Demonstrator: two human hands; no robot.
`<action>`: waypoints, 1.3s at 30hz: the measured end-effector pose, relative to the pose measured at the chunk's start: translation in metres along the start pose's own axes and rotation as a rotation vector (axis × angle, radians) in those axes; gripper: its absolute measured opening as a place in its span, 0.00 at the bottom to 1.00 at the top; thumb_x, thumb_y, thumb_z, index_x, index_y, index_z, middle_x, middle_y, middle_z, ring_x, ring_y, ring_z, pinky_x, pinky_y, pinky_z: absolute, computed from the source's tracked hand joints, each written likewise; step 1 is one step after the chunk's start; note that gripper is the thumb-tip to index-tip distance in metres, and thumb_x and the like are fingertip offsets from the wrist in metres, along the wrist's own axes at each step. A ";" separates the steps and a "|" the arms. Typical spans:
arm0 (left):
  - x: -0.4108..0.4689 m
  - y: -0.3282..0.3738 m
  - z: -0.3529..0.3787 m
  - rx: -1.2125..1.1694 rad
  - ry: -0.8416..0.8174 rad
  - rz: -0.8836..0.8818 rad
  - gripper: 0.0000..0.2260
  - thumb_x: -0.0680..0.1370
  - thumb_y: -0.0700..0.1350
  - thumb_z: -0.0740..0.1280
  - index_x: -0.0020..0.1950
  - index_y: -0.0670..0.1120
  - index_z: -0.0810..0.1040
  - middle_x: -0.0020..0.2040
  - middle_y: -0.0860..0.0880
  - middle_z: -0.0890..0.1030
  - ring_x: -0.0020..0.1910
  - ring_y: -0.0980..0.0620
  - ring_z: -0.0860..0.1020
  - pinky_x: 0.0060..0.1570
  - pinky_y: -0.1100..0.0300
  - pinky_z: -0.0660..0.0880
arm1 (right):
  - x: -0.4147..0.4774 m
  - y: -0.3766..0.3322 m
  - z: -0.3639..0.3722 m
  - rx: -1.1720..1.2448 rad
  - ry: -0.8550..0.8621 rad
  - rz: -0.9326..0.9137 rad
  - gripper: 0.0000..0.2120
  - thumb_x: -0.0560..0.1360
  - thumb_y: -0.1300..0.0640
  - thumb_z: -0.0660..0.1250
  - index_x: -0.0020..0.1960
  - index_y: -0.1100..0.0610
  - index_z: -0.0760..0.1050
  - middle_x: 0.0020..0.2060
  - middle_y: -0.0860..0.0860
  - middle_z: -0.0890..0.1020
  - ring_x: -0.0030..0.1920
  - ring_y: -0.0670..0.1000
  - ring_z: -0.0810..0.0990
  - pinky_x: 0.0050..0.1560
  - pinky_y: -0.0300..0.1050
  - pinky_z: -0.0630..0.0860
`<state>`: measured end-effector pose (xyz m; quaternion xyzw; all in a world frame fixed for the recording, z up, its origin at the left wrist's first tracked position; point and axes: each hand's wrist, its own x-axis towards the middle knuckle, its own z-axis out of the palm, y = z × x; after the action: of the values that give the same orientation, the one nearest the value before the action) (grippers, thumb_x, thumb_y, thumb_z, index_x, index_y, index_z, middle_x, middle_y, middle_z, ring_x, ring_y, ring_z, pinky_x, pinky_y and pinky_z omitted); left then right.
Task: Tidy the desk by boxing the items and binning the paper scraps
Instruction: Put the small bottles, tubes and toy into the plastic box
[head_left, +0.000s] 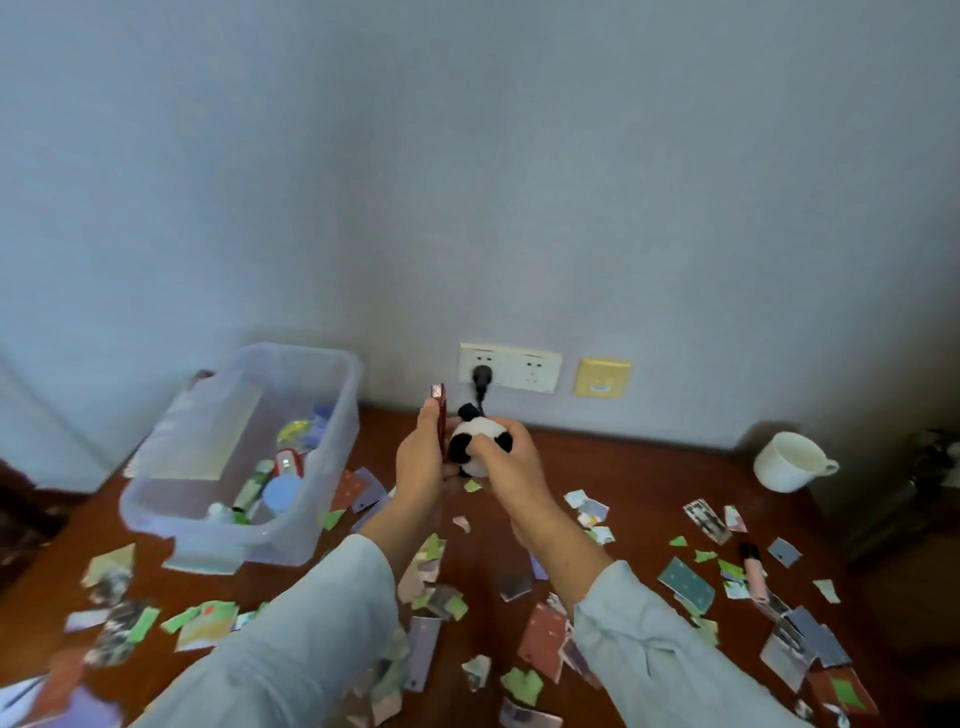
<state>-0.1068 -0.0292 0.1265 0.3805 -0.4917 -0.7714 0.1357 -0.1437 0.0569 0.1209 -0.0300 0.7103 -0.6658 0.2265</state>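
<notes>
Hands meet above the far edge of the tabletop (649, 483), just in front of the wall socket (524, 369). The left hand (422, 460) has its fingers curled around a thin red flat item (440, 410), which it holds upright on edge. The right hand (514, 460) grips a small black-and-white panda plush (475, 441), its fingers wrapped over the toy's right side; the plush sits just beside the red item. A clear plastic box (306, 351) stands to the left on the tabletop, with tubes, bottles and a flat sheet inside. Paper scraps (685, 582) lie scattered across the wood around both sleeves. A pink tube (753, 571) lies among the scraps on the right, and a white cup (784, 462) stands near the far right corner.
</notes>
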 end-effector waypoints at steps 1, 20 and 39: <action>0.003 0.006 -0.012 -0.002 0.017 0.004 0.22 0.80 0.59 0.58 0.51 0.43 0.82 0.39 0.40 0.82 0.22 0.53 0.74 0.19 0.67 0.67 | -0.003 -0.002 0.011 -0.034 -0.036 -0.014 0.16 0.72 0.63 0.67 0.59 0.55 0.73 0.52 0.54 0.80 0.50 0.50 0.80 0.47 0.43 0.80; 0.108 0.101 -0.223 0.207 0.066 0.011 0.13 0.80 0.42 0.61 0.63 0.41 0.77 0.35 0.47 0.78 0.31 0.52 0.74 0.30 0.61 0.71 | 0.057 -0.006 0.247 -0.458 -0.169 -0.240 0.12 0.66 0.66 0.70 0.50 0.59 0.79 0.43 0.55 0.81 0.47 0.56 0.80 0.47 0.52 0.79; 0.220 0.049 -0.240 0.528 0.004 -0.117 0.27 0.77 0.29 0.57 0.75 0.45 0.62 0.66 0.41 0.74 0.60 0.41 0.76 0.52 0.49 0.75 | 0.143 0.062 0.296 -0.516 -0.248 0.049 0.30 0.73 0.73 0.60 0.74 0.58 0.64 0.73 0.54 0.65 0.73 0.53 0.64 0.69 0.37 0.61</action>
<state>-0.0904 -0.3388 0.0148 0.4319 -0.6529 -0.6222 -0.0120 -0.1491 -0.2614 0.0180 -0.1505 0.8235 -0.4488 0.3127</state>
